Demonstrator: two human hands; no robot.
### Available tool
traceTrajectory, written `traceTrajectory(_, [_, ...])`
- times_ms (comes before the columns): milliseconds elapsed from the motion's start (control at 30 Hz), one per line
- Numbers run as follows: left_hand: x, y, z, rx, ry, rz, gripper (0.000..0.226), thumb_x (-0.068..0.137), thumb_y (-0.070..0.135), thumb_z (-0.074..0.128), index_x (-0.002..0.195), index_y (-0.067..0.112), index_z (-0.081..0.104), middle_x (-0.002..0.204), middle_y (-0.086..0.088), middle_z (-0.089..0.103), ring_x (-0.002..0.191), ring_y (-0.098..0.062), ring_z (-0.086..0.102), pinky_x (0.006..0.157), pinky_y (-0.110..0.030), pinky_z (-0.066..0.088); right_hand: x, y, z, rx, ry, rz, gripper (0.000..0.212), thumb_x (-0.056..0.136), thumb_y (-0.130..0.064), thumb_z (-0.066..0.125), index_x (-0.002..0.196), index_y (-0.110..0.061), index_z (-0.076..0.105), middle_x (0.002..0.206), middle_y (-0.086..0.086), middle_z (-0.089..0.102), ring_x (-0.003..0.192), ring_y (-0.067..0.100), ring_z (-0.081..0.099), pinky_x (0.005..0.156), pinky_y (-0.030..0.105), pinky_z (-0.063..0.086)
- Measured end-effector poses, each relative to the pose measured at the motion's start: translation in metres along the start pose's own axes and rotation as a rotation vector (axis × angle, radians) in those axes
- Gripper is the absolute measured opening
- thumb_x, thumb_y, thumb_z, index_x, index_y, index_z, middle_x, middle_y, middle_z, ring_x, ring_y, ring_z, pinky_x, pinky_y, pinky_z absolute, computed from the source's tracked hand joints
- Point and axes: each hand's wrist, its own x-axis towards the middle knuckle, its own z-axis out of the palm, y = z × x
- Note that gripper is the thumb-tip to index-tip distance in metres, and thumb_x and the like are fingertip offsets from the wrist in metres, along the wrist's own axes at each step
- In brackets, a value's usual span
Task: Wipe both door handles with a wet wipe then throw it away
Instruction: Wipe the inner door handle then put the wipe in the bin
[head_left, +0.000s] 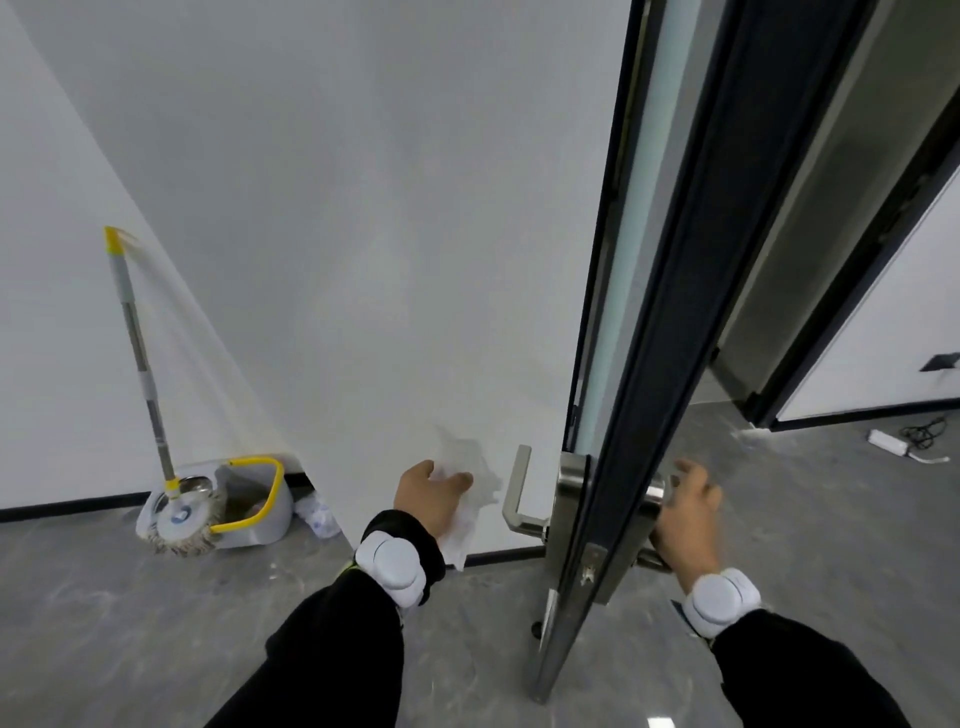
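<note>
A dark-framed door stands edge-on toward me, with a steel lever handle on each side. The left-side handle is bare and untouched. My left hand holds a white wet wipe a short way left of that handle; the wipe hangs down below my palm. My right hand grips the right-side handle, which is mostly hidden behind the door edge and my fingers.
A mop with a yellow-tipped pole stands in a grey bucket at the wall on the left. A crumpled plastic bag lies beside it. A white power strip with a cable lies on the grey floor at right.
</note>
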Motion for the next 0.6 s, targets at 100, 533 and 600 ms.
traceTrajectory(100, [0.018,0.002,0.015,0.071,-0.035,0.012,0.022,0.081,0.026,0.068,0.090,0.006,0.065,0.091,-0.007,0.072,0.087,-0.031,0.067,0.090,-0.048,0.054,-0.005,-0.003,-0.002,-0.196,0.126,-0.137,0.045,0.082,-0.005,0.051,0.126,-0.007,0.052,0.130,0.023,0.040,0.115,0.044,0.044,0.096,0.050,0.039])
traceTrajectory(533, [0.092,0.033,0.048,0.372,-0.343,0.121,0.018,0.086,0.020,0.064,0.079,0.011,0.049,0.082,-0.004,0.056,0.079,-0.026,0.053,0.070,-0.027,0.039,-0.019,-0.041,-0.011,0.478,0.217,-0.049,0.037,0.089,0.018,0.047,0.069,-0.012,0.057,0.058,-0.006,0.061,0.048,-0.005,0.054,0.048,0.014,0.047])
traceTrajectory(600, [0.105,0.038,0.044,0.388,-0.341,0.140,0.023,0.087,0.018,0.062,0.075,0.013,0.044,0.080,-0.003,0.051,0.075,-0.025,0.049,0.068,-0.026,0.037,-0.021,-0.045,-0.014,0.577,0.211,-0.019,0.023,0.094,0.008,0.049,0.082,-0.008,0.060,0.069,-0.001,0.066,0.056,-0.001,0.058,0.055,0.020,0.052])
